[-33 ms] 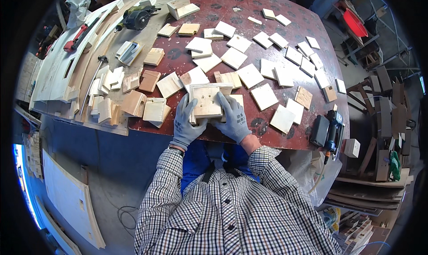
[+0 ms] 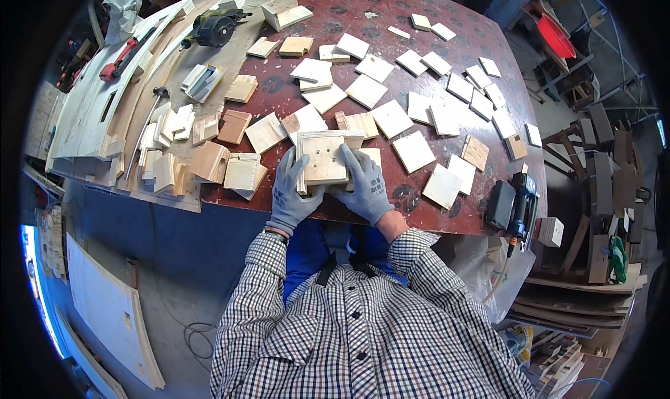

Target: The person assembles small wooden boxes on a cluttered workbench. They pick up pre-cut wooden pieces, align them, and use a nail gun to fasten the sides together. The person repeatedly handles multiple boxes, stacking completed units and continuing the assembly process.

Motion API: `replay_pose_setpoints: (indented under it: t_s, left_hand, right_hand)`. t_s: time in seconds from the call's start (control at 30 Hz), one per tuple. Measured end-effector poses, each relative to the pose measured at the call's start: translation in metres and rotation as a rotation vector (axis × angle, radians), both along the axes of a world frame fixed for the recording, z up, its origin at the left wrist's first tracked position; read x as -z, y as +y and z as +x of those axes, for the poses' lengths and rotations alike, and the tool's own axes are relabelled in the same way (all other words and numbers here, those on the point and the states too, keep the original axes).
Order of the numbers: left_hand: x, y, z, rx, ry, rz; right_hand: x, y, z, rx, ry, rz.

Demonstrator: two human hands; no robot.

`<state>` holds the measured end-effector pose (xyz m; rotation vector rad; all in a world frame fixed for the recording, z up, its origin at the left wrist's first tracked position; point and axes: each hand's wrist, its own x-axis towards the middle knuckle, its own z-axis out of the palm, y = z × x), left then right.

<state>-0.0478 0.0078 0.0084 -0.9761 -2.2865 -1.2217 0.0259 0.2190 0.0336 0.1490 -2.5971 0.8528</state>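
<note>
At the near edge of the dark red table (image 2: 276, 92), I grip a small stack of square wooden blocks (image 2: 325, 163) between both grey-gloved hands. My left hand (image 2: 292, 193) is closed on its left side, with the thumb along the near left corner. On the opposite side, my right hand (image 2: 366, 186) presses its fingers against the right edge. The top piece has a few small dark holes and sits slightly offset from a piece beneath it. The underside of the stack is hidden. Loose pale wooden squares (image 2: 392, 118) lie just beyond and to the right.
A nail gun (image 2: 522, 207) with a hose lies at the table's right edge. At left are a hammer (image 2: 160, 92), a circular saw (image 2: 218, 28), a red-handled tool (image 2: 125, 58) and long boards (image 2: 84, 130). Several wood offcuts (image 2: 209, 160) crowd the near left corner.
</note>
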Motion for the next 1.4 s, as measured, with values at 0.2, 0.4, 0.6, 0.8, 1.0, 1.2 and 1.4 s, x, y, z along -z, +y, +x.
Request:
replay_pose_setpoints:
  t_s: [0.2,0.4,0.6,0.8,1.0,1.2,1.4]
  left_hand:
    - [-0.001,0.000,-0.002,0.022,0.020,0.030]
    - [0.000,-0.001,-0.002,0.027,0.004,0.027]
    - [-0.001,-0.003,0.000,0.014,0.010,-0.002]
    - [-0.003,0.001,-0.001,0.042,0.032,-0.004]
    - [-0.006,0.000,0.001,0.043,-0.028,0.011]
    - [-0.002,-0.004,-0.001,0.055,-0.065,0.070]
    - [0.002,0.004,0.001,-0.013,-0.024,0.105]
  right_hand:
    - [-0.001,-0.003,0.002,0.040,-0.029,-0.089]
    - [0.005,0.003,0.006,0.034,-0.071,-0.092]
    - [-0.002,0.008,0.007,-0.018,-0.102,-0.167]
    - [0.004,0.011,0.009,-0.006,-0.068,-0.093]
    - [0.004,0.015,0.009,-0.025,-0.024,-0.036]
    - [0.009,0.017,0.007,-0.031,-0.024,-0.011]
    - [0.006,0.015,0.007,-0.019,-0.011,-0.007]
